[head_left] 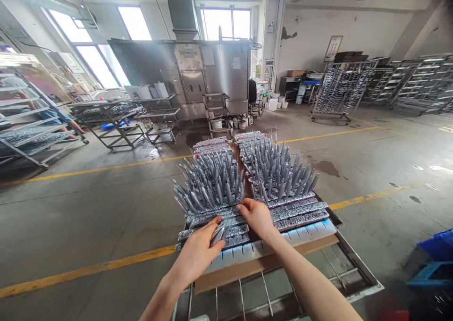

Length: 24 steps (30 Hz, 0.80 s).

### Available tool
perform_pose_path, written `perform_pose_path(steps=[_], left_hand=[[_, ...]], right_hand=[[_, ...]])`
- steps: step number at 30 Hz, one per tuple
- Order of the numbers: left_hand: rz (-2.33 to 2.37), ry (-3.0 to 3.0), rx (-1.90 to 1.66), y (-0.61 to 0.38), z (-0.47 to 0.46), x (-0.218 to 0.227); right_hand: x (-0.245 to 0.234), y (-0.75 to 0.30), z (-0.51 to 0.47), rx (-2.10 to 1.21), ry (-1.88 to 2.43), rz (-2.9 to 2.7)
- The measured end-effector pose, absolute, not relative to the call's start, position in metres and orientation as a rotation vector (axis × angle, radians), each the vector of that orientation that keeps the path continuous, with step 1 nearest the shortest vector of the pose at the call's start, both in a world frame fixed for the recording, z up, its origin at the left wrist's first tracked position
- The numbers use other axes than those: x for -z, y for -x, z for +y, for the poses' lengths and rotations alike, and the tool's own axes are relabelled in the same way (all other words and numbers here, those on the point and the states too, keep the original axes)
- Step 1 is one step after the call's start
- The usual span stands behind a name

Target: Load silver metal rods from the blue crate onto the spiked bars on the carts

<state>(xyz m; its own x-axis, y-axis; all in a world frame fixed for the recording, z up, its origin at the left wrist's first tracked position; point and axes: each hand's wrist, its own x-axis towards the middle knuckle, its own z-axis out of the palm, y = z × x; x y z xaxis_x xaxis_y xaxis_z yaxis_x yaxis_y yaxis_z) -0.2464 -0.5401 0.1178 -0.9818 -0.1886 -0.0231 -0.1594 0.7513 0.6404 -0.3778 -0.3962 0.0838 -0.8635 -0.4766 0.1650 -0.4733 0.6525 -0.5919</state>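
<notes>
A flat board [262, 259] rests on a metal frame cart [357, 269] in front of me. On it stand two blocks of upright silver pointed pieces, a left block [212, 181] and a right block [279, 170], on silver-coated bars. My left hand [198, 252] is closed round a small bunch of the silver pieces [219, 233] near the board's front. My right hand [256, 217] reaches to the front edge of the left block, its fingers curled down on a bar there; what they grip is hidden.
A large metal machine [198, 75] stands at the back. Wheeled racks of silver parts stand at left [31, 122] and right [339, 92]. A steel trolley [123, 118] stands mid-left. Yellow lines [88, 266] cross the concrete floor. Blue crates [437, 259] sit at lower right.
</notes>
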Motion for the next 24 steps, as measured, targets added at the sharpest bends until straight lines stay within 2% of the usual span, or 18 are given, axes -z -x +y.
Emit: perform_pose_path(steps=[6,14,24], left_hand=[[-2.932,-0.36,0.992,0.254,-0.542,-0.117],[-3.094,-0.279,0.92,0.261,-0.539,-0.14],[-3.211,-0.247,0.925,0.265,-0.548,-0.139]], right_hand=[[-0.087,0.379,-0.399,0.931,0.801,2.912],[-0.082,0.38,-0.401,0.824,0.9,2.98],[-0.072,0.373,-0.407,1.112,0.863,2.967]])
